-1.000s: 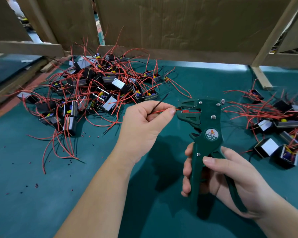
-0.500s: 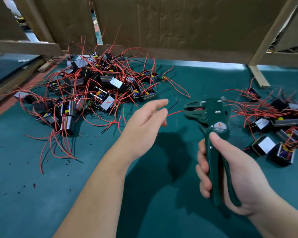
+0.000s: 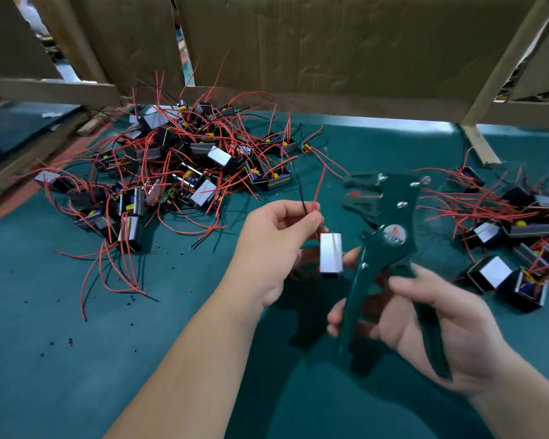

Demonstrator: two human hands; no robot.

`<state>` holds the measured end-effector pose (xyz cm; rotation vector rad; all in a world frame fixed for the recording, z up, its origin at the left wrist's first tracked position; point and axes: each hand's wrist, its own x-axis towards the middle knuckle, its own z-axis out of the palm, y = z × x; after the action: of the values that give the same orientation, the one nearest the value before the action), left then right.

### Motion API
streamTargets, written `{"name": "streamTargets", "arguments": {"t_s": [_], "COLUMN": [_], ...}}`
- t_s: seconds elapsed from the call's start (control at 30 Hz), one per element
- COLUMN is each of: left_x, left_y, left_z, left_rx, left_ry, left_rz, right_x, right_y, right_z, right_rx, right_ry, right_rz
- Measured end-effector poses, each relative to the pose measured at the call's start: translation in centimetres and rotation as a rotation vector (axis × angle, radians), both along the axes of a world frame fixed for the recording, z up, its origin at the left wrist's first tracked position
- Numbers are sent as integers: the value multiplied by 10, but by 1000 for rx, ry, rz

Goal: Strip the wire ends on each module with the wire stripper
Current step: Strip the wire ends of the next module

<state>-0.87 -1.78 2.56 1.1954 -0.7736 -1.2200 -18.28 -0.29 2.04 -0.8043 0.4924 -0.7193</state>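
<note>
Small silver-and-black box module (image 3: 330,255) hung in air, red and black wires (image 3: 318,191) pinched by left hand (image 3: 276,242). Dark green wire stripper (image 3: 390,223) gripped by right hand (image 3: 441,318). Big left pile (image 3: 187,172) guessed undone, small right pile (image 3: 504,242) done.

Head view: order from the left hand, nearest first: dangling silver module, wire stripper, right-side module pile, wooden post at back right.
1. Silver module: dangling by its wires from the left hand.
2. Wire stripper: just right, in the right hand.
3. Right-side module pile: far right.
4. Wooden post: back right, beyond that pile.
</note>
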Motion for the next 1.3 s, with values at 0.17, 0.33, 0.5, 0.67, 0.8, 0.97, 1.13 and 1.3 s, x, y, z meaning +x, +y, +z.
{"name": "streamTargets", "arguments": {"t_s": [0.17,0.33,0.5,0.67,0.8,0.97,1.13,1.3], "left_x": [-3,-10,-9,5,19,42,62,73], "left_y": [-1,3,2,-3,-2,-4,-8,-9], "left_z": [4,8,9,5,-1,-12,-20,-26], "left_rx": [37,41,12,-115,-170,141,382,393], "left_ry": [176,167,272,5,-591,-1184,-1293,-1252], "left_rz": [100,47,-1,133,364,561,489,381], "right_x": [4,7,5,-3,-20,-21,-17,-20], "right_y": [10,9,4,-8,-23,-21,-20,-19], "right_z": [3,0,-8,-5,2,-2,-2,-5], "right_rx": [-59,-69,-86,-307,-453,-357,-332,-325], "right_ry": [73,139,155,264,272,233,264,232], "right_rz": [186,126,-43,-435,-683,-594,-549,-537]}}
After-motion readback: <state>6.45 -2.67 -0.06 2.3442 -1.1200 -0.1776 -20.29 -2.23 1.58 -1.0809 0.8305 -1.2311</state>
